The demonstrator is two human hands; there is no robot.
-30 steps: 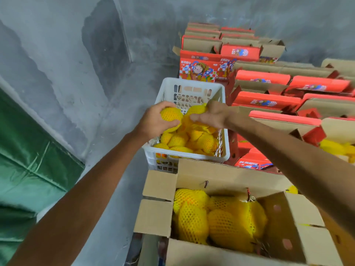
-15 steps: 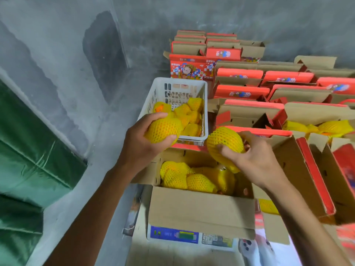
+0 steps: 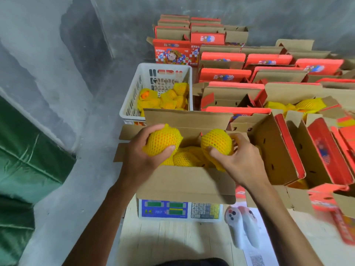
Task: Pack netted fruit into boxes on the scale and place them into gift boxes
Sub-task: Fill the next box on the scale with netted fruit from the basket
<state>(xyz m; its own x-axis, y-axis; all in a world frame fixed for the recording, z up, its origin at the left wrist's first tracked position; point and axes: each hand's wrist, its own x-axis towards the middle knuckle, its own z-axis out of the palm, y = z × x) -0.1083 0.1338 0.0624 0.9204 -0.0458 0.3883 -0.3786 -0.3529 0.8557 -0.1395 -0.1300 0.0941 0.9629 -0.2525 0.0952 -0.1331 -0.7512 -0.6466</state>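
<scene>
Both hands over the box (image 3: 184, 181) on the scale (image 3: 180, 211): my left hand (image 3: 142, 160) grips one netted fruit (image 3: 163, 140), my right hand (image 3: 240, 160) another (image 3: 218, 141), fingers curled round each. Box part-filled; crate (image 3: 134, 104) holds more; most gift boxes (image 3: 224, 74) unfilled.

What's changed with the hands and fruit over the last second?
Both hands lifted one netted fruit each out of the white basket and brought them back over the cardboard box on the scale. Left hand grips one netted fruit, right hand the other. Neither is released.
</scene>
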